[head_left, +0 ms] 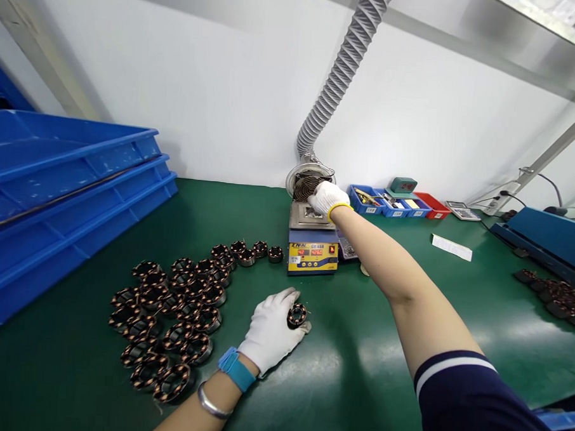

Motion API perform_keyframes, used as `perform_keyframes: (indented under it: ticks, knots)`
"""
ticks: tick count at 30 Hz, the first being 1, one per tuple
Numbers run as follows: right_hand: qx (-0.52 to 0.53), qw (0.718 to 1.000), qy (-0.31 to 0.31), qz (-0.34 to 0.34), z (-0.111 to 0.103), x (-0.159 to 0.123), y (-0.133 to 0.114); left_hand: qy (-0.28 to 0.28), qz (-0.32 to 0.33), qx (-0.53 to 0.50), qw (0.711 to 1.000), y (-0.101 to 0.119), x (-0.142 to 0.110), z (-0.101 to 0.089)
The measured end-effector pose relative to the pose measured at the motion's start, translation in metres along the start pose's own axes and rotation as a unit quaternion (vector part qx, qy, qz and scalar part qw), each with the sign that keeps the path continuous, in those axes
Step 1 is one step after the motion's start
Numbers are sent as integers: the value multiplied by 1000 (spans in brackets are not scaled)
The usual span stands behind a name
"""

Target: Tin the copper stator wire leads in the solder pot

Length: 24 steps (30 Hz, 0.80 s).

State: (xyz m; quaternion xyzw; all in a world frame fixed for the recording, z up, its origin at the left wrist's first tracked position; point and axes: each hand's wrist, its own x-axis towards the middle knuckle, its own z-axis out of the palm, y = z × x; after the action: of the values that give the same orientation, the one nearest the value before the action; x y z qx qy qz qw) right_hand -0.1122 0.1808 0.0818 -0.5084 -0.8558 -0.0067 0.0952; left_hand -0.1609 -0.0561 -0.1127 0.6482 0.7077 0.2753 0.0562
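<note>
As LH (271,331) grips (coil (296,325)), hands (329,199) apart

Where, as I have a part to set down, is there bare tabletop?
Bare green tabletop shows between the left hand and right forearm, between that forearm and the dark parts at far right, and between the stacked blue trays and the digital-display unit, behind the stators. Crowded: the stator cluster and the bin row.
</note>
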Motion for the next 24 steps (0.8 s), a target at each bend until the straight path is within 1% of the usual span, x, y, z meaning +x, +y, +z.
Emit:
perform_keyframes:
  ticks: [3,5,8,12,15,18,21,24]
  knots:
    - [29,1000,7,-7,5,-1,-2,-1,3,1,1000,0,0,0]
    - [31,999,4,-3,5,0,1,-1,3,0,1000,1,0,1]
    - [43,999,16,3,1,-1,13,-3,-3,-1,1000,1,1,1]
    - [66,997,42,17,0,-7,39,-8,-4,-3,1000,1,1,0]
    - [107,992,38,48,10,-18,58,-4,-3,-6,1000,1,1,0]
    - [139,988,23,64,25,-27,70,-2,-1,-6,1000,1,0,0]
    - [161,984,9,74,37,-31,72,-1,0,-1,1000,1,0,0]
    - [176,981,-4,85,42,-31,66,-2,1,2,1000,1,0,0]
